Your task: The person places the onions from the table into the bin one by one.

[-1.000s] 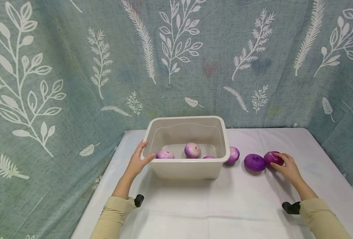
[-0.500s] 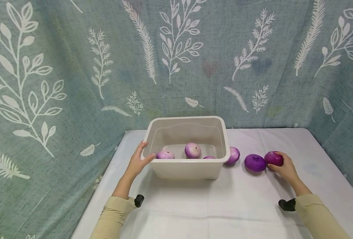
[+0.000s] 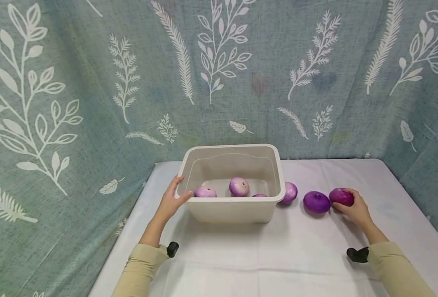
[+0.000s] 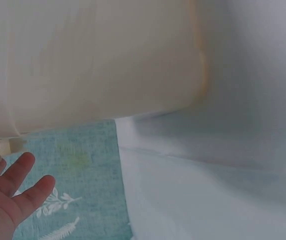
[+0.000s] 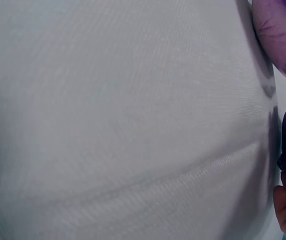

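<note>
Near the right edge of the frame, below mid-height: right hand now curls round the magenta onion from its right side; a second ago its fingers lay over the top. Onion nudged slightly rightward, just beside the purple onion. I judge the grip settled, the lift not begun. Left of centre, left hand spread at the rim of the bin. Head view shows three onions inside; left wrist sees only outer wall, but those straight fingers clearly.
</note>
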A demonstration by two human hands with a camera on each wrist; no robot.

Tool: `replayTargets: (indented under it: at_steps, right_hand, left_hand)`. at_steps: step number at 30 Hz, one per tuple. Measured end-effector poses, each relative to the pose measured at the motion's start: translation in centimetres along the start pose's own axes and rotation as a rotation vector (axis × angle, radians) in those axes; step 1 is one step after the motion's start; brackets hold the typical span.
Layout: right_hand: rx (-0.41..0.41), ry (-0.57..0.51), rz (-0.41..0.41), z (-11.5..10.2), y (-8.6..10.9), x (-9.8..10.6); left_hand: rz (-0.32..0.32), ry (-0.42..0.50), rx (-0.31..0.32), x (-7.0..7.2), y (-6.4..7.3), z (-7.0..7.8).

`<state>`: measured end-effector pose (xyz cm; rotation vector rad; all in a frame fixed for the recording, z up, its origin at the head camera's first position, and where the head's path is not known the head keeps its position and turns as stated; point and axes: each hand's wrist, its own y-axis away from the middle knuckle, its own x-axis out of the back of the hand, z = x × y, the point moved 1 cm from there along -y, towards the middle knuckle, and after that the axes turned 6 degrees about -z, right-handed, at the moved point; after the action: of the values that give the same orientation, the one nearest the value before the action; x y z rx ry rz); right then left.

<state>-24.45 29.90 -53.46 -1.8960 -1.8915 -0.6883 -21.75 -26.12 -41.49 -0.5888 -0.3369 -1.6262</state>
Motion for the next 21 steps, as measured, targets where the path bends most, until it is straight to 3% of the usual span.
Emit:
replayTargets:
  at_steps: [6,12,16,21]
  right_hand:
    - [0.029,-0.003,-0.012,-0.7,0.4,0.8]
    - [0.002,-0.032,-0.02,-2.1,0.5,1.8]
    - [0.013,-0.058,-0.014,-3.5,0.4,2.3]
    - [0.053,-0.067,-0.022,-5.4,0.2,2.8]
  left_hand:
    - [0.01,-0.017,0.006,-0.2,-0.7,-2.3]
    - [0.025,-0.011,-0.019,-0.3,-0.8,-2.8]
    - [0.012,-0.016,0.007,-0.2,-0.6,-2.3]
    - [0.003,-0.004,0.007,0.0,0.1,0.3]
